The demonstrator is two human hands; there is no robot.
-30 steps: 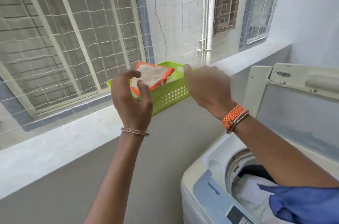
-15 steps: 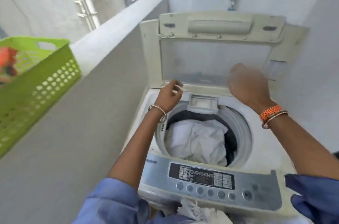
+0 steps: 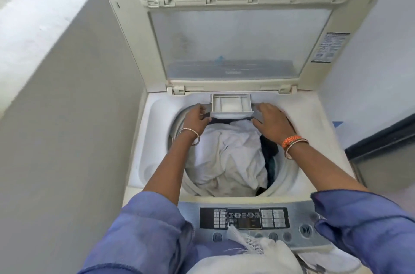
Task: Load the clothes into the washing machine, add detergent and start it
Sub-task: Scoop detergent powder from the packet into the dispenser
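A top-loading washing machine (image 3: 155, 139) stands below me with its lid (image 3: 233, 40) raised upright. White clothes (image 3: 226, 157) and some dark ones fill the drum. At the drum's far rim the white detergent drawer (image 3: 231, 105) is pulled out and shows pale powder inside. My left hand (image 3: 197, 116) grips the drawer's left front corner. On the right side my right hand (image 3: 271, 121) rests against the drawer, fingers spread. The control panel (image 3: 244, 217) with its buttons lies at the near edge.
A grey parapet wall (image 3: 67, 116) runs close along the machine's left side. A white wall (image 3: 370, 71) stands to the right, with a dark-edged step or door (image 3: 381, 145) at the lower right. White cloth (image 3: 251, 255) hangs at my waist over the panel's near edge.
I turned from the green basket on the ledge to the machine. Both hands came down from in front of the lid to the detergent drawer, which now sits pulled out.
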